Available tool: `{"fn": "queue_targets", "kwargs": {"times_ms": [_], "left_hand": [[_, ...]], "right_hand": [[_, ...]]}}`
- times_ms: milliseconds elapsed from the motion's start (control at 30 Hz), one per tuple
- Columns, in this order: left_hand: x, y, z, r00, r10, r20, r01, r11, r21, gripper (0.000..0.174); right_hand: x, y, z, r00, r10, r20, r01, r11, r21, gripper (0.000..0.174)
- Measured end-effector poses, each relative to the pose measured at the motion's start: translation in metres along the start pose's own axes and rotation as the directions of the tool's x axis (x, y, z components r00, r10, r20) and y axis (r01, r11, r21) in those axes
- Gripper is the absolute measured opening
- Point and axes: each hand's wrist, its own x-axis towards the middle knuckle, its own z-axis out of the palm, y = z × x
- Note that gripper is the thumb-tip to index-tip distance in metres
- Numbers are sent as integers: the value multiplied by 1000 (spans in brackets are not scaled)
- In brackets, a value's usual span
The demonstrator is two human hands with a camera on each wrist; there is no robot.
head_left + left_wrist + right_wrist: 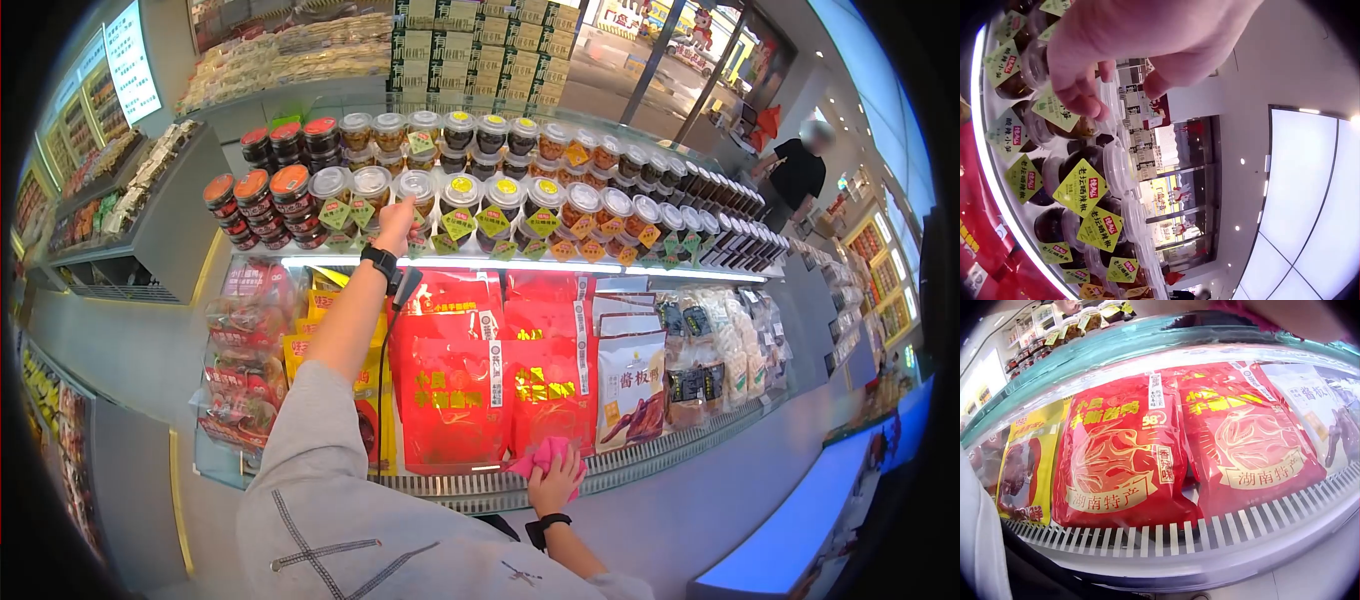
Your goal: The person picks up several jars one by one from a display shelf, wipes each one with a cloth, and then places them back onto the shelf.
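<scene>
At the middle rows of lidded jars, my left hand [398,228] reaches to a clear-lidded jar [415,187]. The left wrist view shows the left hand [1147,44] with bent fingers against a jar's lid [1110,100]; a gap separates the thumb from that lid. Low at the case's front edge, my right hand [555,485] grips a pink cloth [540,457], beside red packages [455,400]. In the right wrist view, the cloth [1260,319] shows at the top under part of the hand, above the glass edge; the fingertips are hidden.
Yellow packages [375,385] and white packages [632,390] flank the red ones. Red-lidded jars [292,190] stand at the left of the rows. Stacked cartons [480,50] are behind. A person in black [797,178] stands at the right rear. A black cord hangs by the left forearm.
</scene>
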Motion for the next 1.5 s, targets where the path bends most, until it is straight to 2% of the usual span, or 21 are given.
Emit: {"fn": "queue_targets", "kwargs": {"times_ms": [67,100,233,333,367,467,500,633,700,833,1067,1367,1500], "left_hand": [[26,-1,-2,999,15,-34,-14,999,29,37],[36,0,-4,998,-46,-49,50,995,91,39],[55,-1,-5,998,27,-48,-20,991,134,44],[61,-4,-11,996,86,39,-92,980,175,45],[67,-7,-15,996,55,66,-66,979,194,42],[49,-6,-12,999,-19,41,15,995,94,39],[55,-7,-16,996,-69,53,62,990,125,37],[1,-14,28,980,-68,186,67,998,13,39],[2,-15,45,974,-50,220,47,999,18,37],[26,-26,67,948,-140,286,141,990,15,33],[41,-36,72,938,41,345,-71,995,73,25],[41,-43,82,941,90,326,-81,996,-41,33],[45,-45,85,941,111,319,-111,994,-20,32]], "right_hand": [[2,-1,1,1000,12,5,-12,1000,10,48],[2,-1,0,1000,19,9,-19,1000,11,48],[2,-1,0,998,38,40,-37,999,-30,50],[2,0,2,999,27,27,-26,999,-32,51],[4,-1,2,999,30,25,-30,999,-30,50],[3,-3,4,999,27,22,-27,999,-29,51],[3,-3,5,1000,25,19,-25,999,-30,51],[5,-5,3,999,37,7,-37,999,-22,52],[5,-2,3,999,38,20,-37,999,-33,53],[4,2,7,1000,18,16,-17,999,-41,52],[4,2,6,1000,-1,4,1,999,-53,51],[6,0,4,1000,20,16,-20,999,-39,50],[5,2,3,1000,6,14,-6,999,-42,50]]}}
